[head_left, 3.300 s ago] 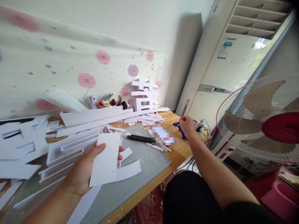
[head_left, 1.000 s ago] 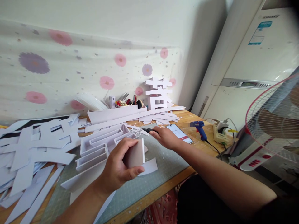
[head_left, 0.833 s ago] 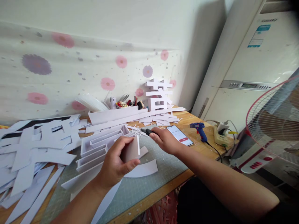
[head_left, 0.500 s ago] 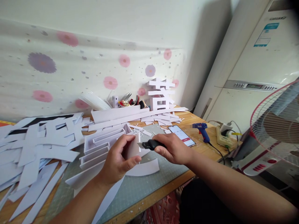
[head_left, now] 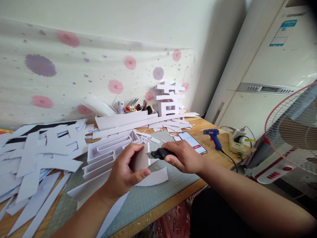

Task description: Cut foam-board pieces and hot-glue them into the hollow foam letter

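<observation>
My left hand [head_left: 130, 170] is closed around a white foam board piece [head_left: 141, 159], fingers on its top edge and thumb low on its near side. In my right hand [head_left: 184, 158] is a black utility knife [head_left: 160, 153], its blade pointing left at the board's right edge; whether it touches cannot be made out. Left of my hands lies a white box-like letter form [head_left: 99, 162] with upright walls, resting on a green cutting mat [head_left: 148, 205]. A curved white strip [head_left: 156, 177] lies below the board.
Flat white cut-outs [head_left: 37, 155] are heaped at the left. Behind stand a white tray [head_left: 121, 120] of tools and a white built-up character [head_left: 169, 99]. On the right are a phone [head_left: 193, 142], a blue glue gun [head_left: 215, 137], a power strip [head_left: 236, 145] and a fan [head_left: 292, 132].
The knife blade and the board have shifted only slightly against each other. Both hands keep their holds, and the whole view has moved a little.
</observation>
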### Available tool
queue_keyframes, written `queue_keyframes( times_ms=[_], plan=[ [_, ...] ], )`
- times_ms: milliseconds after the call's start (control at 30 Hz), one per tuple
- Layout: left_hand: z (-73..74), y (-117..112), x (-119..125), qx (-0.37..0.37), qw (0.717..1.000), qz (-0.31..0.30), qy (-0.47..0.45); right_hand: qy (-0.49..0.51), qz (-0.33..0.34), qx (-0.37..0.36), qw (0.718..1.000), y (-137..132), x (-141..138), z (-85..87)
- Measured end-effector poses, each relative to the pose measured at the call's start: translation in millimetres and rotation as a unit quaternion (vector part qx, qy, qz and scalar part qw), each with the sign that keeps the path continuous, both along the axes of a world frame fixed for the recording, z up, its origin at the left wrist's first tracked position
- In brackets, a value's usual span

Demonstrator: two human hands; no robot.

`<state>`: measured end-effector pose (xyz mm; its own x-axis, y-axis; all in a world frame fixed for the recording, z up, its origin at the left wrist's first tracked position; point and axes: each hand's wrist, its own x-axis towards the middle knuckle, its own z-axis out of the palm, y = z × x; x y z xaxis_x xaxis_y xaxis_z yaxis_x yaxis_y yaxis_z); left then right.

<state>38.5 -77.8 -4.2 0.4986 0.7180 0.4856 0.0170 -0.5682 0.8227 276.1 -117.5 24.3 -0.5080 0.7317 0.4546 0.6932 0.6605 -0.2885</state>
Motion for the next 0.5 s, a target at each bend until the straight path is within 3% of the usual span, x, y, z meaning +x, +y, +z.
queue_keyframes(
  times_ms=[133, 333, 500],
  plan=[
    [-1.5, 0.8, 0.6, 0.016, 1.0, -0.002, 0.003, 0.005, -0.019, 0.008, 1.0, 1.8, 1.3, -0.4],
    [-1.5, 3.3, -0.3, 0.011, 1.0, -0.017, -0.004, -0.008, 0.042, 0.017, 0.999, -2.8, -3.1, 3.2],
    [-2.2, 1.5, 0.4, 0.025, 1.0, -0.013, 0.001, -0.002, -0.022, 0.003, 1.0, 2.2, -1.7, 1.1]
  ],
)
